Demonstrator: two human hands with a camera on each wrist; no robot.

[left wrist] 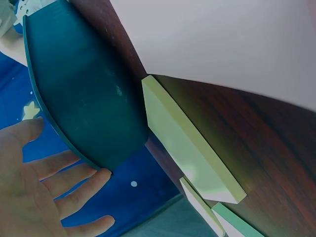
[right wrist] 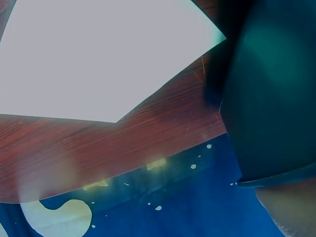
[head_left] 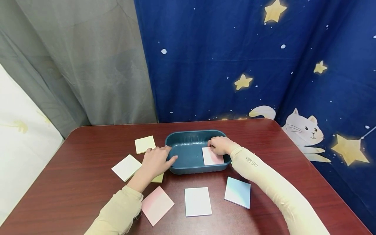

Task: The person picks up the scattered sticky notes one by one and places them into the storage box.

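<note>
Pink pad (head_left: 211, 159) inside tray (head_left: 191, 170), near edge.

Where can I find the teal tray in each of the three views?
Head: the teal tray lies a little below the picture's centre.
Left wrist: the teal tray fills much of the upper left.
Right wrist: the teal tray is at the right edge, cut off by the frame.
Shared landmark: the blue curtain, visible in all three.
</note>
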